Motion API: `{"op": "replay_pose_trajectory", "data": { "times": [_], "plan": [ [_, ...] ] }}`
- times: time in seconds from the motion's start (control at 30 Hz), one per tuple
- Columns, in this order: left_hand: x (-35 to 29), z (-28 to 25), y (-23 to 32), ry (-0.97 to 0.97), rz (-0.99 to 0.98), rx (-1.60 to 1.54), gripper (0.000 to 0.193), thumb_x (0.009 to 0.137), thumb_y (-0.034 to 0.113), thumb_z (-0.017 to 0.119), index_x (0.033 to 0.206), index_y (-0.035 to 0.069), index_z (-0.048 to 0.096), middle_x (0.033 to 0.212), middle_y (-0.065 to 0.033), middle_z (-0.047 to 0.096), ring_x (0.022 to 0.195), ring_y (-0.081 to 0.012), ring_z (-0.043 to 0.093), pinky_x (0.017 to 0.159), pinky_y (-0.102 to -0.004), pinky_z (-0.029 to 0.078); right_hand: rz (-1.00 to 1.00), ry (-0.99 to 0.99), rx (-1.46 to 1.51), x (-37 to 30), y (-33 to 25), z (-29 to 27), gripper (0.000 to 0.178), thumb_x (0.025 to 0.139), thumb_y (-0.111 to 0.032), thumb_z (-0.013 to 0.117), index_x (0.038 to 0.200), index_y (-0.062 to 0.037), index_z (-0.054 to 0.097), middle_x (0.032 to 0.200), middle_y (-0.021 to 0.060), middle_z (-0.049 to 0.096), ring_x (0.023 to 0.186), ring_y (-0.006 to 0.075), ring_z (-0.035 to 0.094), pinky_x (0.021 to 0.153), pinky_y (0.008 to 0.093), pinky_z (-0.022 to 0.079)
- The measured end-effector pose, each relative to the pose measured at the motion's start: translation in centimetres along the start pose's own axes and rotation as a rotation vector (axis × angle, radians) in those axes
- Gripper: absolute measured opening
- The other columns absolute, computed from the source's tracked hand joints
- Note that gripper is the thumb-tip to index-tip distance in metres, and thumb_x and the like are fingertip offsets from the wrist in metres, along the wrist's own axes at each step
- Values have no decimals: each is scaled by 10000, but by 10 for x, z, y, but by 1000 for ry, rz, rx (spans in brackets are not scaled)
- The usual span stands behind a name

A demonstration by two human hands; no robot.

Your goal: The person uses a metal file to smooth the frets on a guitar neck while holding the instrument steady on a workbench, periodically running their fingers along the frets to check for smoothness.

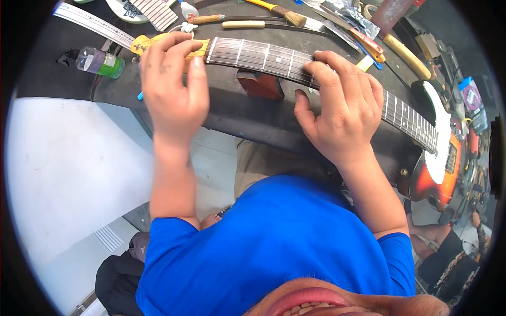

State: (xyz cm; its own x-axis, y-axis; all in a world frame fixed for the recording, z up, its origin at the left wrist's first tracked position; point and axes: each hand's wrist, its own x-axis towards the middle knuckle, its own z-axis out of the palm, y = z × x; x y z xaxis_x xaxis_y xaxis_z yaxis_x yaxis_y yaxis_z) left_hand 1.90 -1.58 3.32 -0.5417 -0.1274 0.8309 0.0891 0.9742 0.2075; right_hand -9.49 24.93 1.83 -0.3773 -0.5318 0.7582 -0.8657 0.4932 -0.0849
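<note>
An electric guitar [443,142] with a sunburst body and white pickguard lies across the dark workbench, strings up. Its dark fretboard [253,54] runs left to a yellowish headstock [138,45]. My left hand [176,95] is over the headstock end by the nut, fingers bent and apart, thumb raised. Farther along the neck, my right hand [342,100] lies over the strings with spread, curved fingers. Its thumb sits apart, at the near side of the neck. Whether the fingertips press the strings, I cannot tell. A reddish-brown neck rest [260,84] stands under the neck.
Behind the neck lie a brush [289,16], wooden-handled files [242,24] and a red-handled tool [367,44]. A green-and-clear bottle [101,62] lies near a long ruler [95,23] at left. More tools crowd the right side, where another person's leg [429,237] shows.
</note>
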Motion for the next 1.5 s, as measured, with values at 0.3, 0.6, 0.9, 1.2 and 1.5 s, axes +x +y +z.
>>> {"op": "replay_pose_trajectory", "data": {
  "times": [0.3, 0.6, 0.9, 1.2, 1.5],
  "plan": [
    [68, -39, -25, -601, 72, -165, 98, 945, -11, 728, 1016, -7, 794, 1406, -107, 790, 1335, -315, 699, 1105, -431, 556, 11, 70, 94, 0, 2, 2, 686, 755, -210, 885, 1417, -173, 708, 1276, 27, 779, 1080, 253, 759, 970, 410, 532],
    [94, -33, -46, -958, -29, -308, 65, 1023, 41, 701, 1004, 9, 648, 1473, -111, 708, 1374, -322, 676, 1159, -452, 514, -1, 59, 87, 1, 1, -2, 647, 774, -233, 895, 1396, -173, 727, 1282, 40, 779, 1117, 252, 769, 968, 415, 534],
    [78, -32, -46, -913, 189, -135, 27, 1101, 32, 609, 1122, 17, 602, 1447, -155, 609, 1444, -407, 566, 1234, -488, 427, -2, 57, 100, -1, 1, -4, 671, 784, -240, 891, 1426, -168, 711, 1311, 51, 777, 1168, 261, 773, 999, 426, 524],
    [55, -24, -25, -646, 86, -101, 73, 1041, 82, 653, 1078, 20, 660, 1292, -159, 677, 1281, -382, 628, 1142, -492, 427, -11, -68, 129, -3, 6, -15, 736, 812, -275, 913, 1484, -119, 655, 1416, 113, 742, 1264, 326, 750, 1057, 489, 508],
    [3, 29, -4, 2, -56, 181, 150, 986, 204, 727, 915, 73, 739, 1096, -43, 758, 1084, -311, 698, 1027, -483, 457, 17, -209, 476, 10, 14, -50, 650, 827, -202, 928, 1424, -91, 698, 1387, 165, 715, 1342, 410, 684, 1163, 546, 506]
  ]
}}
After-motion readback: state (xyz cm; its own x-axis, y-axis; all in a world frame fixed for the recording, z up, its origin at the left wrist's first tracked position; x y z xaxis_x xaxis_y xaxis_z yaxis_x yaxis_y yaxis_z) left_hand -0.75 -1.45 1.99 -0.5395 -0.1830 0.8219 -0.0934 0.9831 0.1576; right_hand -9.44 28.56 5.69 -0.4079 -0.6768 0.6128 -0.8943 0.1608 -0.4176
